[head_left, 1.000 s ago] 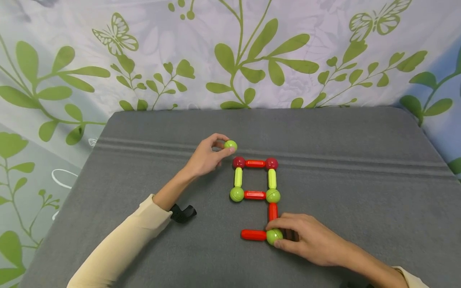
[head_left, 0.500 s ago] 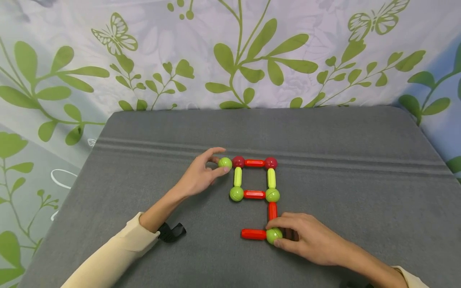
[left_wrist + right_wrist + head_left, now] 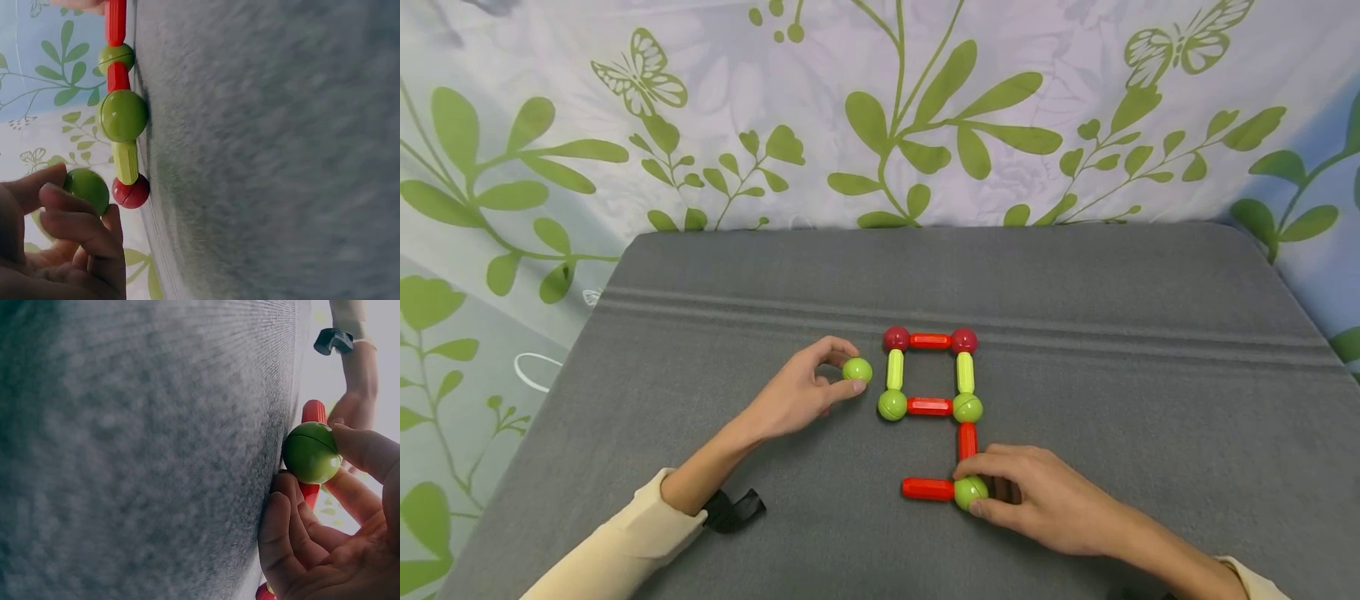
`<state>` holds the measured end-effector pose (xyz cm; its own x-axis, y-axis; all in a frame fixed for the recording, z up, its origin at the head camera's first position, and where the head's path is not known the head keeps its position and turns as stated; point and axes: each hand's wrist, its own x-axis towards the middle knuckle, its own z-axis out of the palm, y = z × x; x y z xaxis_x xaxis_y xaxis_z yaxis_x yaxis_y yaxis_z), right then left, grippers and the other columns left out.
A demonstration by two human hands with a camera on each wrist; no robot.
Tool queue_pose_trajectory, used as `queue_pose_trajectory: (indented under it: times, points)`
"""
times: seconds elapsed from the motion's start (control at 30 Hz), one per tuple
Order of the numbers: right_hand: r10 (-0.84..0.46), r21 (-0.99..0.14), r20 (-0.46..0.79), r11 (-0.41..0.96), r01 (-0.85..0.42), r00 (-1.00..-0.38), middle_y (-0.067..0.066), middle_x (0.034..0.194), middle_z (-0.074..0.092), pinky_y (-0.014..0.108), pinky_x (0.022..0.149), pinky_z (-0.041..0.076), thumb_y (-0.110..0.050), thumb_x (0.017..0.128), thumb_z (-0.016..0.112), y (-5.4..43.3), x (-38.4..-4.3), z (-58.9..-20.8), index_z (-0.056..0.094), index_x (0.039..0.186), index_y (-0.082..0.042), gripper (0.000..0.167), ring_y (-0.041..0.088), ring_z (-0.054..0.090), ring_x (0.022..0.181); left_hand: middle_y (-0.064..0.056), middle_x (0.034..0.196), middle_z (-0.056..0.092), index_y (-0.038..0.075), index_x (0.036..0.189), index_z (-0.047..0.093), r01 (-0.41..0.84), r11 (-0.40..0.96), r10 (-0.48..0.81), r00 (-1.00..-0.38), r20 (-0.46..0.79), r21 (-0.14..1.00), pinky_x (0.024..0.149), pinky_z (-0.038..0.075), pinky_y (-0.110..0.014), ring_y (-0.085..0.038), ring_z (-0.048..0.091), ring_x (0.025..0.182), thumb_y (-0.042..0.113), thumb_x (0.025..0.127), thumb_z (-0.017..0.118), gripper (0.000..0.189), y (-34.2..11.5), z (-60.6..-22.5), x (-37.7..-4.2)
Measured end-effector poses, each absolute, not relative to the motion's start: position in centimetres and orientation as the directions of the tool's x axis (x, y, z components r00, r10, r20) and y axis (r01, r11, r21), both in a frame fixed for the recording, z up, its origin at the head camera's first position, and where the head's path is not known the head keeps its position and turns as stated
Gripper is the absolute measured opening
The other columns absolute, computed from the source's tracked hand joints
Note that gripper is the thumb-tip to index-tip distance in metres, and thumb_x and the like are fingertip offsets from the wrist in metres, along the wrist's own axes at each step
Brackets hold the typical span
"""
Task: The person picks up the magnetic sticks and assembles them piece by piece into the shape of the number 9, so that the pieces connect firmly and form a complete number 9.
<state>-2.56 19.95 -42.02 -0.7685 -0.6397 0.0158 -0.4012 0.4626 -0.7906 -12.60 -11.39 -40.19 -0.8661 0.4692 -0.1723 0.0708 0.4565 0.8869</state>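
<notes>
My left hand (image 3: 797, 387) pinches a loose green ball (image 3: 857, 370) between thumb and fingers, left of a ball-and-rod figure. The figure's square has two dark red balls (image 3: 897, 339) at the back, two green balls in front, red rods (image 3: 931, 341) across and yellow-green rods (image 3: 896, 370) down its sides. From its front right ball a red rod (image 3: 967, 441) runs toward me to another green ball (image 3: 972, 492). My right hand (image 3: 1048, 500) grips that ball between thumb and fingers. A red rod (image 3: 928, 489) points left from it, its left end free.
The figure lies on a grey cloth-covered surface (image 3: 1112, 400). Behind it hangs a pale curtain (image 3: 737, 83) printed with green leaves and butterflies. A black strap piece (image 3: 733, 510) sticks out at my left wrist.
My left hand has brought its green ball from behind the square's back left corner toward me, down along the left side. My right hand and the figure have stayed put.
</notes>
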Motion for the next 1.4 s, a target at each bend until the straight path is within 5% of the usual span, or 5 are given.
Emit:
queue_pose_trajectory:
  times: [0.43,0.77,1.4]
  points:
    - [-0.634,-0.78,0.031,0.468,-0.416,-0.772,-0.019,0.09,0.058,0.02,0.059,0.045,-0.028,0.094,0.069,20.0,-2.5,-42.1,0.066,0.115,-0.028,0.021,-0.001,0.053,0.07,0.001,0.101,0.06,0.016,0.112,0.063,0.229,0.503,0.645,-0.741,-0.186,0.834,0.048,0.036,-0.023,-0.006,0.039,0.048,0.022,0.086,0.079,0.031,-11.6,-40.7,-11.2]
    - [-0.637,-0.782,0.033,0.464,-0.417,-0.771,-0.019,0.088,0.057,0.02,0.057,0.045,-0.028,0.095,0.069,20.0,-2.5,-42.2,0.066,0.115,-0.028,0.021,-0.001,0.052,0.069,0.011,0.099,0.063,0.021,0.112,0.064,0.283,0.494,0.736,-0.64,-0.222,0.822,0.049,0.035,-0.021,-0.003,0.037,0.046,0.019,0.084,0.081,0.033,-11.1,-40.5,-10.1]
    - [-0.635,-0.77,0.025,0.48,-0.42,-0.772,-0.019,0.089,0.057,0.02,0.058,0.044,-0.028,0.095,0.069,20.0,-2.5,-42.2,0.066,0.116,-0.028,0.021,-0.002,0.052,0.07,0.015,0.098,0.059,0.024,0.106,0.064,0.358,0.483,0.815,-0.517,-0.261,0.799,0.058,0.043,-0.022,-0.003,0.047,0.058,0.021,0.08,0.085,0.033,-10.3,-41.4,-9.5]
